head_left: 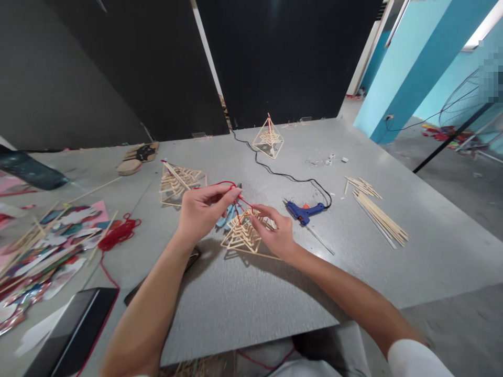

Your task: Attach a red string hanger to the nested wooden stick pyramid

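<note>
My left hand (210, 207) pinches red yarn (244, 201) between thumb and fingertips. A strand runs from it to my right hand (277, 230), whose thumb and finger close on the yarn at the top of a stick frame. This wooden stick frame (243, 235), a pyramid of stacked thin sticks, sits on the table under both hands. Its right side is partly hidden by my right hand. Behind the frame lie light-blue-handled pliers (222, 220), partly covered. A second stick frame (178, 180) rests just beyond my left hand.
A blue glue gun (304, 211) with a black cord lies right of my hands. Loose sticks (381, 217) are farther right. A third stick frame (269, 139) stands near the black panel. At left are a red yarn bundle (120, 234), colourful scraps (51, 256) and a black box (74, 335).
</note>
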{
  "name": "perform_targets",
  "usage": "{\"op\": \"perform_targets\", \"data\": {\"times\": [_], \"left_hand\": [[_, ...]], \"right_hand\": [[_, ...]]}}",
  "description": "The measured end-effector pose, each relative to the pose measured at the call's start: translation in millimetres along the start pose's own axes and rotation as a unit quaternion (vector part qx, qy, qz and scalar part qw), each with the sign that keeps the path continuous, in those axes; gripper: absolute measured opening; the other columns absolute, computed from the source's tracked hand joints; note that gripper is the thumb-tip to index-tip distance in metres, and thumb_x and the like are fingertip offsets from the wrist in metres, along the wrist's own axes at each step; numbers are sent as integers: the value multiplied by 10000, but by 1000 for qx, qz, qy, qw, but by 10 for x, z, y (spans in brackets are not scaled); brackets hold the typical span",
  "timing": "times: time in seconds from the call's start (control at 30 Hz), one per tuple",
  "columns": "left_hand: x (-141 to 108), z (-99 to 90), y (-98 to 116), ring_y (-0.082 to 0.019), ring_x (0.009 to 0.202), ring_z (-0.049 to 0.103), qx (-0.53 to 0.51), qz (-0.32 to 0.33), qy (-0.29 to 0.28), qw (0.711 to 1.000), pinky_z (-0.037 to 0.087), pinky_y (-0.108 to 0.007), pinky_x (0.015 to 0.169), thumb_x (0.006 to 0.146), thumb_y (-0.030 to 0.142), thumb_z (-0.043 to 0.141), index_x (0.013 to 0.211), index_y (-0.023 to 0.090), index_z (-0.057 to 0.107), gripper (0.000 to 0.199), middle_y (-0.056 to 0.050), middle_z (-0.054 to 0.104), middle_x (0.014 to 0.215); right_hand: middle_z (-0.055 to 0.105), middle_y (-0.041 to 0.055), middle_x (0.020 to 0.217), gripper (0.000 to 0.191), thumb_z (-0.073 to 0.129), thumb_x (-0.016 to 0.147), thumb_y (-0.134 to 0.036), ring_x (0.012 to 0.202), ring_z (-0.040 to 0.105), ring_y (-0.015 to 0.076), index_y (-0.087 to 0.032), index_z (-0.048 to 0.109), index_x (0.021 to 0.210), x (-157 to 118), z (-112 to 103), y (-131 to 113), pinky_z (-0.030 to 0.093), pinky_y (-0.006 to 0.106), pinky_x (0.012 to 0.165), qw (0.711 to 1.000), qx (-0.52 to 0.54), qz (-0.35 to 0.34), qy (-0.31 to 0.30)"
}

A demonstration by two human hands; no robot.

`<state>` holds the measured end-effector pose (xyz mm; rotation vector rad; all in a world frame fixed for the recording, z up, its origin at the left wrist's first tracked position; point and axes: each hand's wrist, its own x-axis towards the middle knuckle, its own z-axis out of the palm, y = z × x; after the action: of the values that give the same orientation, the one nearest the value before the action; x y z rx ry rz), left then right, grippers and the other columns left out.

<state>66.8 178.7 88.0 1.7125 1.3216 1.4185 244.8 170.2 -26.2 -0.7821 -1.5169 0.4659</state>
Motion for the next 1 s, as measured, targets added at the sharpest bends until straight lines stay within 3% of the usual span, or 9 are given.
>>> {"op": "perform_targets", "data": {"times": [0.3,0.43,0.57,0.67,0.83,1.0], "left_hand": [[-2,-5,-12,-74,457,515,7,4,-7,1000,448,-205,437,854,378,818,825,200,860,185,1,735,666],[-3,-2,10,-76,455,511,7,3,2,1000,450,-210,437,853,356,816,821,198,853,166,0,732,663],[-7,-8,30,-74,463,515,4,5,0,1000,462,-215,448,858,328,806,821,198,851,143,-6,754,700],[-11,-21,29,-76,468,518,0,2,-4,1000,470,-216,453,856,335,813,826,200,852,144,-7,762,705],[-16,-32,27,-75,478,526,-3,-1,-3,1000,482,-212,460,848,327,816,821,197,852,138,-9,771,717],[-11,-29,24,-76,479,530,-1,-7,5,1000,480,-208,456,846,340,820,844,198,860,147,-9,773,718]], "right_hand": [[850,83,1140,275,772,990,-392,936,849,203,-252,751,1225,-1,-1,-1,714,327,892,998,30,50,-6],[846,90,1152,368,803,964,-410,1003,850,219,-251,675,1270,-18,19,7,711,349,920,995,73,73,-6],[843,92,1183,518,820,948,-449,1063,843,237,-272,594,1380,-41,42,28,721,349,853,990,98,104,-3],[843,88,1186,501,803,966,-437,1055,843,229,-273,617,1401,-25,27,25,718,336,843,994,81,78,-6],[857,60,1150,251,758,1009,-364,911,846,193,-272,779,1241,32,-27,-6,707,323,882,1000,9,2,-14],[859,54,1166,242,754,1012,-321,911,849,189,-268,813,1241,33,-30,0,702,305,901,1000,-6,-23,-7]]}}
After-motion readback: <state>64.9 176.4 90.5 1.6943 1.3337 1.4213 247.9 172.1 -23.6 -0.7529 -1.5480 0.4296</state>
